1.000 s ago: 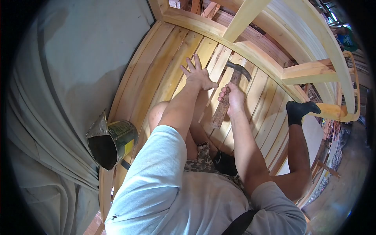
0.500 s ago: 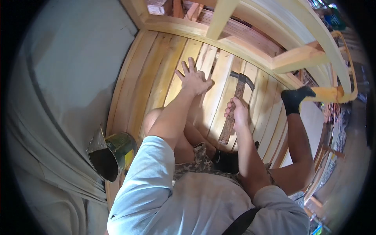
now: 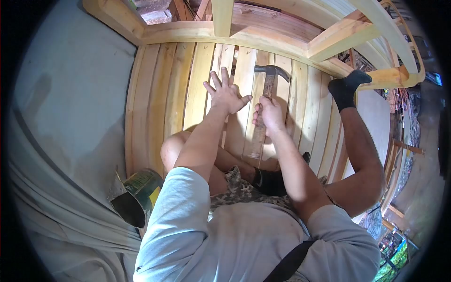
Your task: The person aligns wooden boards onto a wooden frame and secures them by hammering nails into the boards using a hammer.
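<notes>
My right hand (image 3: 271, 115) is wrapped round the wooden handle of a claw hammer (image 3: 268, 87). The dark metal head lies toward the far rail, just above the boards, its claw curving to the right. Left of it, my left hand (image 3: 227, 96) rests with spread fingers on the pale wooden slats (image 3: 197, 94); it holds nothing. A narrow dark gap shows between slats near the fingertips. Whether the hammer touches the wood I cannot tell.
A wooden frame rail (image 3: 263, 44) with upright posts borders the far side. An open tin can (image 3: 136, 197) lies tilted at the left, by a grey cloth (image 3: 51, 197). My socked foot (image 3: 347, 87) rests against the frame at right.
The view has shifted. The hammer in my right hand has come closer to my left hand, which stays spread on the slats.
</notes>
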Demonstrator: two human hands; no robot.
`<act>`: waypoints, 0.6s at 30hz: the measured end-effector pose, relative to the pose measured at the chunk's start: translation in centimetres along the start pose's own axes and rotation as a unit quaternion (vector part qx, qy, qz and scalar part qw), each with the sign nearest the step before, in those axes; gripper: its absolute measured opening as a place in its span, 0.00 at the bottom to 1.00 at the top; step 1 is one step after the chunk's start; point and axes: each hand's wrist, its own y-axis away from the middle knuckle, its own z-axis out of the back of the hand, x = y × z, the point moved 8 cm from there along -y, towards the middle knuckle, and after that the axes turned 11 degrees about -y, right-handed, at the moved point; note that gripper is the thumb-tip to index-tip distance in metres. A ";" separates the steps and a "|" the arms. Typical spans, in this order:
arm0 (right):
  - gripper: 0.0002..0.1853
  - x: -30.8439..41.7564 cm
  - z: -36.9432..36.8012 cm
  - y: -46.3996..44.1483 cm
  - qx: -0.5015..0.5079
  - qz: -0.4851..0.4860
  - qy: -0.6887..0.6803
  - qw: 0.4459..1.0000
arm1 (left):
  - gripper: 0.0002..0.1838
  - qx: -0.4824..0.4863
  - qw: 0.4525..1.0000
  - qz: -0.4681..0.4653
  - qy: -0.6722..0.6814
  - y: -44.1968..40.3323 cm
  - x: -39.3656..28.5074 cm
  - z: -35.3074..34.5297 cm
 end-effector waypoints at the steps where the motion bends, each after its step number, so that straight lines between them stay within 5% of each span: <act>1: 0.08 -0.5 -0.1 -0.1 -0.025 0.015 -0.026 0.999 | 0.43 0.001 1.000 0.001 0.001 0.0 0.0 -0.1; 5: 0.07 -0.4 -0.7 -0.2 0.031 -0.016 0.001 0.999 | 0.43 -0.018 1.000 0.002 0.022 -0.2 0.1 -0.3; 9: 0.07 -1.1 -1.0 0.0 -0.051 0.024 -0.024 0.998 | 0.42 0.014 0.999 0.006 0.035 0.0 0.2 0.2; 13: 0.09 -0.4 -1.3 0.1 0.010 -0.002 0.022 1.000 | 0.42 0.000 0.999 0.016 0.039 -0.4 0.2 0.0; 18: 0.09 -0.9 -0.8 -0.3 -0.028 0.041 0.027 0.998 | 0.43 0.014 0.999 0.022 0.031 -0.4 0.1 0.1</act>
